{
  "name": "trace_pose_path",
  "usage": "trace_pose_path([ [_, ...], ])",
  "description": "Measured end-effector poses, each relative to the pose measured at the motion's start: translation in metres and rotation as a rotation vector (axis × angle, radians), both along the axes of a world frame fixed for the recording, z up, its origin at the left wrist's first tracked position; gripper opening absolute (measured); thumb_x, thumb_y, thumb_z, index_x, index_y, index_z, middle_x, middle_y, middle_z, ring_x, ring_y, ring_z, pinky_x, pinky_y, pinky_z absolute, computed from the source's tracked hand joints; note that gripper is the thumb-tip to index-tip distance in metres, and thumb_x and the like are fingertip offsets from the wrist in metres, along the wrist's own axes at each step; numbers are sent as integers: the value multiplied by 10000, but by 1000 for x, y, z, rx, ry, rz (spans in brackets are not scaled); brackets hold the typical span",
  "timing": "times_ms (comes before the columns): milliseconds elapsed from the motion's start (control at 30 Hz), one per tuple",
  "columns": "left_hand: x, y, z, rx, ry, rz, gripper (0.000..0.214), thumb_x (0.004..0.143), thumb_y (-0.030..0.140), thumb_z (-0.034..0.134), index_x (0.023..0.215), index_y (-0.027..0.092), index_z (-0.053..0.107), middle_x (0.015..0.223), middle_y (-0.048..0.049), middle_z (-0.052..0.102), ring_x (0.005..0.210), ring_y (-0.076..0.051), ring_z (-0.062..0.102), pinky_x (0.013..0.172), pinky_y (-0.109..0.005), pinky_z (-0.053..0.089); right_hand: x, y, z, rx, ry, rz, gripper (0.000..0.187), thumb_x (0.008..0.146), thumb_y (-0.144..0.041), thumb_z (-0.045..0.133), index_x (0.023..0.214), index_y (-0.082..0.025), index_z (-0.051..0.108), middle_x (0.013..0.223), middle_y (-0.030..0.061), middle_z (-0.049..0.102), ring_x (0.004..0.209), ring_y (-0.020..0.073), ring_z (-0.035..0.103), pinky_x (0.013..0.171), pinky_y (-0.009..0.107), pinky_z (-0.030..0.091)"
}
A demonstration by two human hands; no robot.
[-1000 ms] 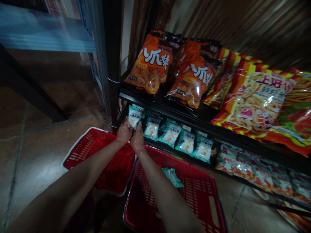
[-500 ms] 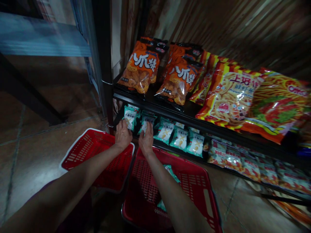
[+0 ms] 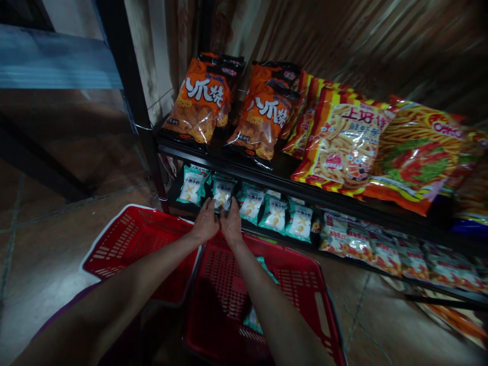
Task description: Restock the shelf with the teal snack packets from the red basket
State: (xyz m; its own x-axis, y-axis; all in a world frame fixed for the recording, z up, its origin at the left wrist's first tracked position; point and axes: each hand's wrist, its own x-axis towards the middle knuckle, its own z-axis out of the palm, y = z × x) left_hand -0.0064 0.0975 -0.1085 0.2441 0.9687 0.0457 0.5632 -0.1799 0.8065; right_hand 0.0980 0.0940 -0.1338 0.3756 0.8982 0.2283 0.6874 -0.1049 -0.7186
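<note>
Five teal-and-white snack bags stand side by side along the front of the lower shelf, so I count several. My left hand is at the lower left corner of the second snack bag, fingers curled against it. At the same bag's lower right corner, my right hand has its thumb and fingers around the edge. The bag stays upright on the shelf between both hands. Left of it stands the first teal bag, touched by neither hand. My fingertips are partly hidden by the dim light.
Below my arms are a red basket holding teal bags and another red basket with a white rim. Orange snack bags and yellow-red bags fill the upper shelf. A dark shelf post rises at left.
My left hand has moved right, from the first teal bag to the second. My right hand has shifted down to that bag's lower corner. The view has turned slightly.
</note>
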Motion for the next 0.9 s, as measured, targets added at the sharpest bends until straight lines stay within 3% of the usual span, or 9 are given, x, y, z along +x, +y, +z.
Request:
trace_pose_path([
  [133,0,10,-21,30,-138,-4,607,714,31,461,1317,95,432,1417,-182,430,1357,-286,364,1137,-481,302,1,5,-6,14,27,1,560,805,-196,426,1345,-51,412,1345,188,507,1263,243,472,1091,423,349],
  [267,-2,20,-34,21,-256,-43,626,720,42,459,1342,87,403,1454,-198,371,1373,-294,333,1113,-501,340,1,9,-5,-1,64,21,574,795,-181,442,1358,-77,408,1336,171,525,1236,242,501,1077,415,370],
  [467,-6,30,-32,53,-357,-86,633,744,43,432,1372,114,388,1476,-177,348,1390,-262,306,1120,-488,337,-2,16,-1,-11,105,-5,575,788,-169,444,1356,-79,418,1346,172,518,1238,250,503,1062,418,385],
  [733,-8,35,-30,25,-268,-110,664,727,25,443,1386,78,382,1492,-168,340,1418,-259,242,1182,-467,199,-8,21,-11,8,90,-32,596,768,-146,438,1357,-62,408,1353,179,505,1272,253,461,1089,421,347],
  [900,-6,36,-27,7,-236,-120,644,745,38,434,1385,14,371,1497,-214,309,1416,-261,245,1186,-440,193,-6,22,-13,40,67,-33,592,773,-147,425,1360,-73,406,1344,170,512,1269,246,456,1094,427,338],
])
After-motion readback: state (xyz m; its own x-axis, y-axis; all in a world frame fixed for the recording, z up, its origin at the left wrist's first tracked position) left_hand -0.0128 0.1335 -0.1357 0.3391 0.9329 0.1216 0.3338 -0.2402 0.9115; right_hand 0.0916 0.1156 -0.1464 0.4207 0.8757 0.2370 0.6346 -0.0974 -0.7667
